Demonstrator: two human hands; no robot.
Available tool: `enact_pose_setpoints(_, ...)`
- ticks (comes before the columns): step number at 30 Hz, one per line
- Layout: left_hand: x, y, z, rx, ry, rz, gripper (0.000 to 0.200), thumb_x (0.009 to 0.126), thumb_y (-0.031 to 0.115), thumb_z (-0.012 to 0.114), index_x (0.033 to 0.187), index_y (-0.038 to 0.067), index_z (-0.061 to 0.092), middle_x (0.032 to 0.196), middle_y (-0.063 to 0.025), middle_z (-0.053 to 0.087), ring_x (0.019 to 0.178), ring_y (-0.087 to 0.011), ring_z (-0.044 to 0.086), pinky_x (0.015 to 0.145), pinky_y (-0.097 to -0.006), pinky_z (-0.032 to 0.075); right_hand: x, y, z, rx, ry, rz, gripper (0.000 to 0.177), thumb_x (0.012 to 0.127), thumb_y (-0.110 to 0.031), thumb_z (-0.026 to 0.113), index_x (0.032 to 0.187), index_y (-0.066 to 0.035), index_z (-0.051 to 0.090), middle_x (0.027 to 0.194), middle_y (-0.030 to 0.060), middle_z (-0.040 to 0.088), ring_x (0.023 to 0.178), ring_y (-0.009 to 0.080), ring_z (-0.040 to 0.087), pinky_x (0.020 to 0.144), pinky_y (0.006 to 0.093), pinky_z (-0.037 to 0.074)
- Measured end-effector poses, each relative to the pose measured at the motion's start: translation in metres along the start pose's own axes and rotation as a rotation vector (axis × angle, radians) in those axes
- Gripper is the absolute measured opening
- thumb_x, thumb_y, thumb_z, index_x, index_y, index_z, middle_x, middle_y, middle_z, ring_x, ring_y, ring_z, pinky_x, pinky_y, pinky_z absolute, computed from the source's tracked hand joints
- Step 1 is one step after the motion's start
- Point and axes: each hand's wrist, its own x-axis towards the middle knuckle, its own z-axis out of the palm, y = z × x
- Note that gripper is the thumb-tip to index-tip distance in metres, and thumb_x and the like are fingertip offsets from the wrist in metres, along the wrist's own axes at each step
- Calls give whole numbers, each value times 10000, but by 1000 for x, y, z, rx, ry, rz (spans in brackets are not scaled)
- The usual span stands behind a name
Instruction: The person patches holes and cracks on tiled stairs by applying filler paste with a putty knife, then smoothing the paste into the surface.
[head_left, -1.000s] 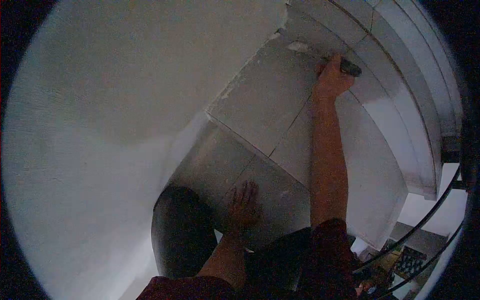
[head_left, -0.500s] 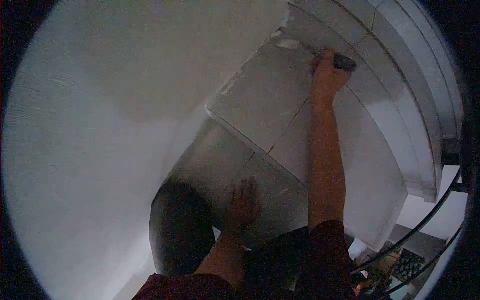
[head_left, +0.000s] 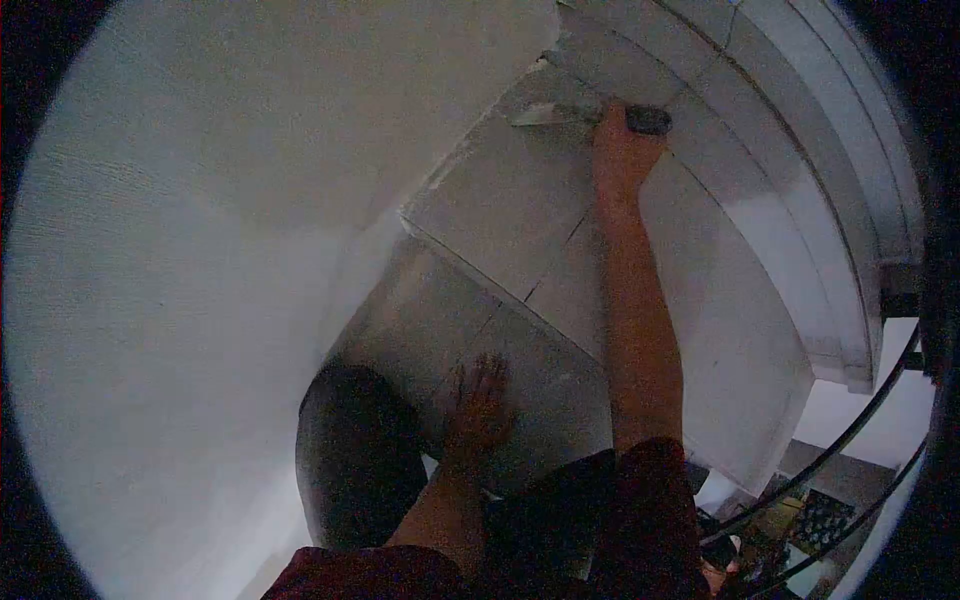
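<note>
My right hand [head_left: 628, 155] is closed round the dark handle of a putty knife [head_left: 545, 115]. Its pale blade points left, low over the tiled stair tread [head_left: 490, 190] near where the tread meets the wall; contact with the tile is hard to judge in this dim light. Below that step edge, my left hand [head_left: 482, 405] lies flat on the lower tread [head_left: 555, 385], fingers stretched out, holding nothing.
A pale plastered wall [head_left: 200, 250] runs along the left, with a rough edge beside the treads. Further curved steps [head_left: 800, 150] rise at upper right. Dark railing bars [head_left: 850, 440] stand at lower right, above a cluttered lower area. My dark-clothed knee [head_left: 360, 450] is beside my left hand.
My right hand has moved the putty knife left and a little down, along the upper tread's wall side. My left hand stays on the lower tread.
</note>
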Motion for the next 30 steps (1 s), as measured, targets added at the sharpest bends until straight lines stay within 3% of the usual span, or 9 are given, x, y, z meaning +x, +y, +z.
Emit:
enact_pose_setpoints(2, 2, 0, -27, -255, -282, -91, 810, 1004, 440, 536, 1651, 72, 218, 1715, -132, 239, 1579, -373, 214, 1276, -613, 119, -3, -1, 7, -49, 8, 63, 175, 915, -119, 708, 806, -21, 612, 714, 72, 645, 553, 190, 610, 507, 360, 484)
enact_pose_setpoints(6, 22, 2, -55, -101, -569, -105, 785, 1019, 440, 506, 1655, 82, 214, 1720, -127, 227, 1573, -383, 221, 1270, -617, 149, -7, -16, 13, -78, 41, 156, 201, 926, -139, 706, 797, -27, 599, 694, 67, 630, 558, 179, 604, 505, 349, 481)
enact_pose_setpoints(8, 9, -2, -30, -166, -335, -52, 823, 1000, 455, 525, 1655, 77, 202, 1722, -141, 210, 1573, -395, 211, 1264, -620, 172, -4, -15, 3, -135, -4, 82, 192, 928, -146, 708, 819, -26, 604, 701, 63, 628, 562, 173, 602, 506, 344, 483)
enact_pose_setpoints(12, 13, 7, -28, -177, -474, -128, 834, 998, 450, 533, 1654, 65, 192, 1717, -167, 210, 1572, -405, 209, 1265, -620, 169, -4, 5, 6, -144, -18, 142, 182, 929, -155, 708, 822, -32, 626, 698, 55, 635, 568, 164, 595, 521, 343, 480)
enact_pose_setpoints(17, -1, -2, 2, 136, 76, 79, 799, 1006, 392, 538, 1645, 41, 210, 1713, -179, 211, 1571, -400, 216, 1269, -621, 155, -9, -30, 10, -62, -47, 86, 187, 916, -132, 694, 772, -34, 628, 675, 55, 649, 565, 162, 597, 537, 359, 473)
enact_pose_setpoints(20, 8, 5, -35, -290, -268, -101, 771, 997, 381, 549, 1634, 51, 265, 1699, -177, 252, 1562, -397, 243, 1268, -623, 162, -9, -22, 13, -187, -58, 75, 211, 912, -131, 687, 734, -35, 629, 653, 51, 644, 554, 161, 595, 538, 364, 474)
enact_pose_setpoints(24, 8, -1, -48, -213, -303, -64, 736, 1006, 377, 533, 1625, 55, 299, 1685, -177, 290, 1554, -388, 268, 1268, -624, 164, -10, -25, 13, -224, -98, 30, 245, 917, -145, 679, 699, -42, 637, 628, 42, 635, 543, 159, 600, 531, 358, 464)
enact_pose_setpoints(27, 0, -5, -22, -225, -234, -101, 734, 1008, 375, 523, 1628, 56, 293, 1677, -167, 316, 1550, -378, 285, 1267, -621, 171, -13, -25, 16, -110, -114, 46, 242, 916, -141, 678, 696, -49, 637, 621, 40, 629, 540, 159, 599, 522, 352, 448)
enact_pose_setpoints(30, 7, -1, -24, 148, 154, 43, 747, 1001, 388, 539, 1630, 66, 295, 1680, -160, 312, 1550, -368, 290, 1270, -613, 173, -15, -11, 17, -178, -165, 35, 204, 916, -145, 679, 736, -54, 646, 651, 39, 628, 537, 151, 570, 514, 347, 428)
